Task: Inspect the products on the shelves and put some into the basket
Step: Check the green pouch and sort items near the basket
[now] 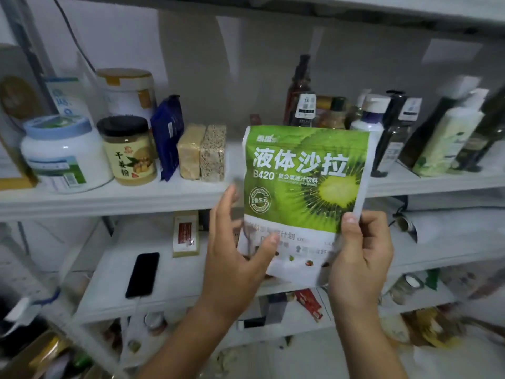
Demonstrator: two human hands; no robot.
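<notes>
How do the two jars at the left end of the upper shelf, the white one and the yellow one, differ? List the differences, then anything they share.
1. The white jar is wider and squatter; the yellow jar is narrower.
2. The white jar has a pale blue lid; the yellow jar has a black one.
3. The white jar's label is blue, green and white; the yellow jar's shows ginger and Chinese characters.

Both stand upright, lids on, side by side on the shelf.

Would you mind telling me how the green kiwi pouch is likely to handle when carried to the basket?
The green kiwi pouch probably flexes rather than staying rigid: its lower edge curves where the right hand grips it. It looks flat and thin, so likely light. Its glossy film may be slippery; the left hand is only loosely on it.
</notes>
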